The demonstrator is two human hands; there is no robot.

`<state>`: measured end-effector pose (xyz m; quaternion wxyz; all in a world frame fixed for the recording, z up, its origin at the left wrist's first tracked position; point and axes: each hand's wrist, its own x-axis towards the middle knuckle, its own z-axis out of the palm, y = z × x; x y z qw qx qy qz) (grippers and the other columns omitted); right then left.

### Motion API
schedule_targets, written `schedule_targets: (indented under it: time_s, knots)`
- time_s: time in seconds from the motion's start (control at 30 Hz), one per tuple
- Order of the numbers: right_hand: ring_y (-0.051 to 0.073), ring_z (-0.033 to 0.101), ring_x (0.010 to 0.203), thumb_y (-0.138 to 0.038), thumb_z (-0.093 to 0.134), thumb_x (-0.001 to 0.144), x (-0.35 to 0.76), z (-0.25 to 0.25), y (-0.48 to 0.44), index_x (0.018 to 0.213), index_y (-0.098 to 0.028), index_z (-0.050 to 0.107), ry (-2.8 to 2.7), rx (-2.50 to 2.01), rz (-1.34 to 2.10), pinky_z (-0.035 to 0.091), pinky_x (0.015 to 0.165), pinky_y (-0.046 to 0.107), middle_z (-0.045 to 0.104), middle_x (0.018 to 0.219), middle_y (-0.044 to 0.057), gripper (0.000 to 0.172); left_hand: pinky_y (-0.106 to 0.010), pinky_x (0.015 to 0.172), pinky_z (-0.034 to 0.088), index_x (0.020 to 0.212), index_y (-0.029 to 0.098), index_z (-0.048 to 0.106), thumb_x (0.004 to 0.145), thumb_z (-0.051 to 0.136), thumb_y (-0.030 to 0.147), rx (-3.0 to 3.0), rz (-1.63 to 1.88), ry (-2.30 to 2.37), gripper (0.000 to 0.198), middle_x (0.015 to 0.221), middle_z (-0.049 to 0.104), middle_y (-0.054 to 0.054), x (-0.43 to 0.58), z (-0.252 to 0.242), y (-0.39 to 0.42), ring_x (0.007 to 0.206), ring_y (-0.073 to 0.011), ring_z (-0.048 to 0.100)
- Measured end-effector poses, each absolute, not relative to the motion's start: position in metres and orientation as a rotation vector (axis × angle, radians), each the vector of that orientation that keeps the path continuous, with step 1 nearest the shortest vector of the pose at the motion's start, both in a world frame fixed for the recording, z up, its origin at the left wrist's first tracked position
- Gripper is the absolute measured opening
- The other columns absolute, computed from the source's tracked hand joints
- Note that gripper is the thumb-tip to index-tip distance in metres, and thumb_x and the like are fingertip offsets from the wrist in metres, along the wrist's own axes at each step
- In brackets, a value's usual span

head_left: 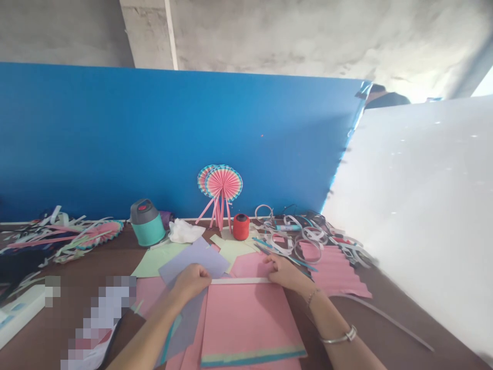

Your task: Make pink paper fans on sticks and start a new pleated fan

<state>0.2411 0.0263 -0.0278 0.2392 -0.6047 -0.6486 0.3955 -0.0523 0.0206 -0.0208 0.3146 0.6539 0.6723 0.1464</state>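
Observation:
A pink paper sheet (248,318) with a green and blue band along its near edge lies on other pink sheets. Across its far edge runs a narrow white strip (241,281). My left hand (193,280) pinches the strip's left end, fingers curled. At the right end, my right hand (279,270) has its thumb and fingers closed on the strip. Purple paper (196,259) and light green paper (159,258) lie beyond my left hand. A pleated pink sheet (337,270) rests to the right of my right hand.
Two round pink paper fans (223,183) stand against the blue partition (165,139). Near them are a red jar (241,227), a teal container (147,223) and crumpled white tissue (185,231). Curled strips (308,241) lie at right, more strips (50,234) at left.

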Motion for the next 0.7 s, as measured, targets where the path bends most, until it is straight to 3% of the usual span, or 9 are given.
schedule_targets:
  time_s: [0.23,0.7]
  knots:
    - [0.009,0.042,0.056,-0.004,0.051,0.051,0.241,-0.0278,0.0269,0.103,-0.02,0.064,-1.758,-1.627,1.132,0.027,0.051,0.02,0.046,0.059,-0.006,0.056,-0.023,0.05,0.027,0.052,0.018,0.054,0.06,0.051,0.023,1.755,0.371,1.787,0.01,0.05,0.049,0.003,-0.0516,-0.0174,0.0184,0.055,-0.0137,0.048]
    - [0.009,0.048,0.056,-0.005,0.049,0.052,0.2342,-0.0188,0.0218,0.089,-0.017,0.063,-1.816,-1.686,1.009,0.031,0.052,0.021,0.053,0.059,-0.005,0.042,-0.023,0.051,0.027,0.052,0.018,0.054,0.061,0.049,0.021,1.793,0.347,1.816,0.011,0.052,0.051,0.002,-0.0489,-0.0106,0.0152,0.056,-0.0143,0.049]
